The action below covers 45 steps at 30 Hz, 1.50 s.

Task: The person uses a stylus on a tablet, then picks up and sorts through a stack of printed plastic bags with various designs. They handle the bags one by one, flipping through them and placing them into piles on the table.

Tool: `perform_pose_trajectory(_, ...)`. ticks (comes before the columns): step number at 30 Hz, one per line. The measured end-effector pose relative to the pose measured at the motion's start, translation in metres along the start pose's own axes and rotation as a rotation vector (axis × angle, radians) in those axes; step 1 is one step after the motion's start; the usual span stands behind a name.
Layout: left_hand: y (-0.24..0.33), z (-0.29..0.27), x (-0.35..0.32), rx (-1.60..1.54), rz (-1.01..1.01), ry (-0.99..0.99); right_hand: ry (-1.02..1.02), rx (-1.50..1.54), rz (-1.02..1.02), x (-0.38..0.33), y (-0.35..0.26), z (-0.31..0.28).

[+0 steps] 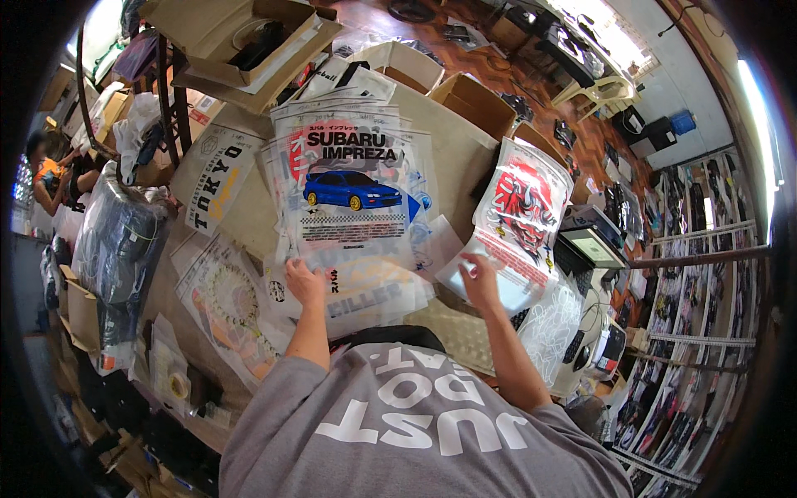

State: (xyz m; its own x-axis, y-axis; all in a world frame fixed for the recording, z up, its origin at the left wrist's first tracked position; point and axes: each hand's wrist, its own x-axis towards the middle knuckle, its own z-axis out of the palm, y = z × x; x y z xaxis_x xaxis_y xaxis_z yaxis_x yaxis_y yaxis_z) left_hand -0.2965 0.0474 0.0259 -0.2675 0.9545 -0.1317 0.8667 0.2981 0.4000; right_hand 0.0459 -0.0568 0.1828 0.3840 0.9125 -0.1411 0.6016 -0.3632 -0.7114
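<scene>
A stack of clear printed film sheets lies before me, topped by a sheet with a blue car (353,189). My left hand (305,284) is closed at the stack's lower left edge, its thumb and fingers on a film sheet. Farther right, my right hand (480,282) pinches the lower left edge of another film sheet with a red horned mask print (523,203). That sheet is slightly curved and shiny. Between my hands a pale sheet corner (440,247) sticks out from the stack. How many sheets each hand grips is hidden.
More printed films (217,183) lie at the left of the table. Open cardboard boxes (473,104) stand along its far edge. A laptop (591,246) sits at the right, near racks of stored goods (697,315). A plastic-wrapped bundle (120,249) and another person (54,178) are at the left.
</scene>
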Motion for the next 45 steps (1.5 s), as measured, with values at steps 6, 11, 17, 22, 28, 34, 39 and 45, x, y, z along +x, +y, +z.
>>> perform_pose_trajectory(6,-0.002,0.0,0.014,-0.261,0.258,0.026,-0.318,-0.091,-0.079,-0.029,0.011,0.063)
perform_pose_trajectory(11,0.064,-0.068,-0.002,-1.259,-0.225,-0.399,-0.301,0.073,0.131,-0.015,0.02,0.08)
perform_pose_trajectory(17,0.073,-0.114,0.002,-1.577,-0.22,-0.594,-0.263,0.814,0.62,0.021,-0.002,0.089)
perform_pose_trajectory(22,0.07,-0.118,-0.01,-1.539,-0.228,-0.624,-0.224,0.919,0.379,0.065,-0.01,0.079)
perform_pose_trajectory(28,0.148,-0.062,-0.02,-1.367,-0.118,-0.719,0.12,0.517,0.01,0.147,-0.061,-0.046)
perform_pose_trajectory(34,0.283,-0.039,-0.051,-1.259,0.247,-0.805,0.458,0.425,-0.066,0.1,-0.017,-0.184)
perform_pose_trajectory(39,0.32,0.001,-0.089,-0.943,0.586,-0.763,0.633,0.605,0.214,0.006,0.081,-0.201)
perform_pose_trajectory(45,0.275,0.037,-0.083,-0.928,0.381,-0.982,0.667,0.627,0.575,-0.03,0.194,-0.125)
